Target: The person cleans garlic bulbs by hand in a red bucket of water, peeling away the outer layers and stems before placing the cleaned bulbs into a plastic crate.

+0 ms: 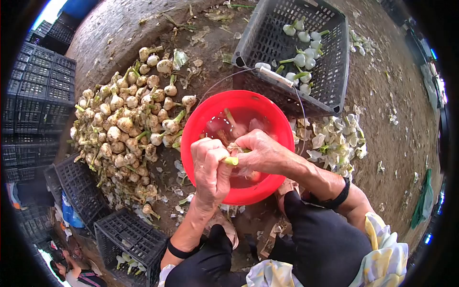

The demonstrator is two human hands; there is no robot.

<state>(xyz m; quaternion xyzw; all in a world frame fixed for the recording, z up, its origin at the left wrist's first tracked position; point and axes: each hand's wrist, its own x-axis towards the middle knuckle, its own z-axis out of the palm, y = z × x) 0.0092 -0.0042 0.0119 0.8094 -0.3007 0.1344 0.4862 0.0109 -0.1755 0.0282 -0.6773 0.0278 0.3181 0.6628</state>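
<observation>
Both hands meet over a red bucket [190,165] of murky water. My left hand [209,167] is closed round a bulb's green stalk [231,160], whose cut end sticks out between the hands. My right hand [258,150] pinches at the same bulb from the other side; the bulb itself is mostly hidden by the fingers. Another bulb with its stalk [235,125] lies in the water near the bucket's far side. The bucket's wire handle, with a white grip [276,76], leans toward the black crate.
Unpeeled bulbs [124,124] are heaped at the left. A black crate [342,62] beyond the bucket holds peeled white bulbs [300,60]. Peelings [339,141] lie at the right. Another crate [131,234] stands lower left; stacked crates [40,91] and a person [71,270] are farther left.
</observation>
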